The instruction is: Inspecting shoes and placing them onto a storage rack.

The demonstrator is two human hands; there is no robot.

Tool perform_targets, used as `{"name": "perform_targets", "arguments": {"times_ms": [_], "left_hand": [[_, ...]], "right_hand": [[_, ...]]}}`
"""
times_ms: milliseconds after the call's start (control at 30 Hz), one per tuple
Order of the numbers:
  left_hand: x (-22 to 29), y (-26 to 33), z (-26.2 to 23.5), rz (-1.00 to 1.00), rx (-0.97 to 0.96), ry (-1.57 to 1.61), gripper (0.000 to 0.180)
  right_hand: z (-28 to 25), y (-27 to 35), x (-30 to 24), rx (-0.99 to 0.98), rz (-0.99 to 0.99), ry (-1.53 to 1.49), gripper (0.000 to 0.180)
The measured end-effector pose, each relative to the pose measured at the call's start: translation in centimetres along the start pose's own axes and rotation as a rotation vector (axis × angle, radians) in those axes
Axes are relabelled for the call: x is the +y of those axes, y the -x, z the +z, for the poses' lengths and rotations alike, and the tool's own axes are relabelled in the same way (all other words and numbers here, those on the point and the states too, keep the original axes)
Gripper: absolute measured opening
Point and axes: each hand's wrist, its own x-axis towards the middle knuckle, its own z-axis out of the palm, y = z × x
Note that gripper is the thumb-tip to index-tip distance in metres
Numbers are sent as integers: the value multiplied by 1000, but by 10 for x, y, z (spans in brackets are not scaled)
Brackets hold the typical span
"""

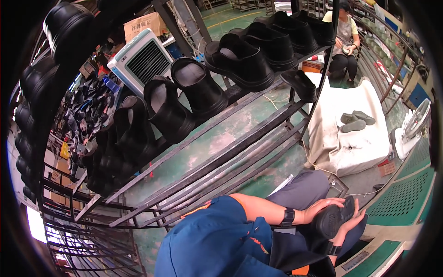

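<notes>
Cradling black shoe [328,222] between left hand [319,208] and right hand [350,225], your fingers pinch its sides; keep pressure even, sole steady.

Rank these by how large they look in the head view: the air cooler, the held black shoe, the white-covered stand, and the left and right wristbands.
1. White-covered stand
2. Air cooler
3. Held black shoe
4. Left wristband and right wristband: too alike to rank
</notes>
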Motion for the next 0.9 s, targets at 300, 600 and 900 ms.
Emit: {"name": "perform_targets", "arguments": {"times_ms": [300, 600, 900], "left_hand": [[0, 17, 1, -38, 75, 501, 58], [28, 17, 3, -27, 68, 402, 57], [66, 25, 3, -304, 234, -262, 81]], "right_hand": [[26, 9, 3, 59, -52, 27, 56], [37, 24, -6, 83, -73, 52, 53], [38, 37, -17, -117, -428, 342, 59]]}}
